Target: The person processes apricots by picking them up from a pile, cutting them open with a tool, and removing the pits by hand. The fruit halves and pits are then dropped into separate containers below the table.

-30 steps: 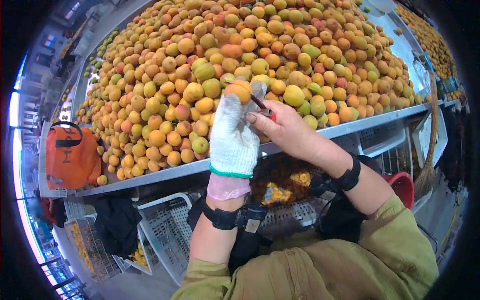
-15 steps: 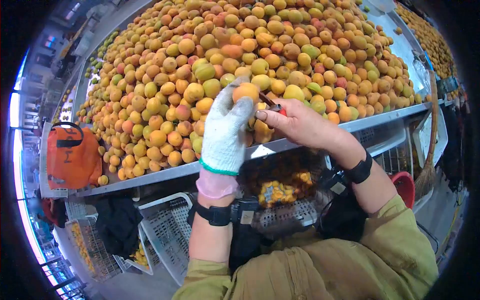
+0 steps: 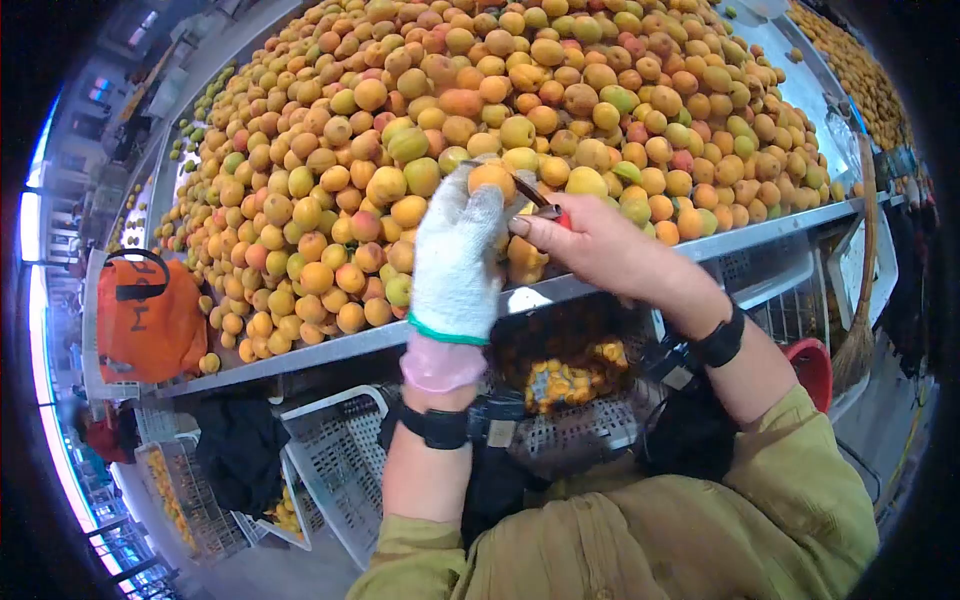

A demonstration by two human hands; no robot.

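My left hand (image 3: 456, 255), in a white knitted glove with a green cuff, grips an orange apricot (image 3: 492, 180) between thumb and fingers. The fruit is held up at the near edge of a big apricot heap (image 3: 420, 100). Coming in from the right, my bare right hand (image 3: 600, 245) is closed around a red-handled cutting tool (image 3: 538, 196). Its dark metal blade points up and left against the right side of the apricot. Whether the blade has gone into the flesh cannot be made out.
The heap lies on a metal table with a raised front rim (image 3: 350, 347). Below stand a crate with cut orange fruit (image 3: 565, 385) and a white crate (image 3: 335, 450). An orange bag (image 3: 150, 320) hangs at left; a broom (image 3: 860, 300) and red basin (image 3: 812, 372) are at right.
The gloved hand has turned a little around the apricot, and its thumb now lies lower across the front. The tool's blade has shifted slightly upward along the fruit's side.
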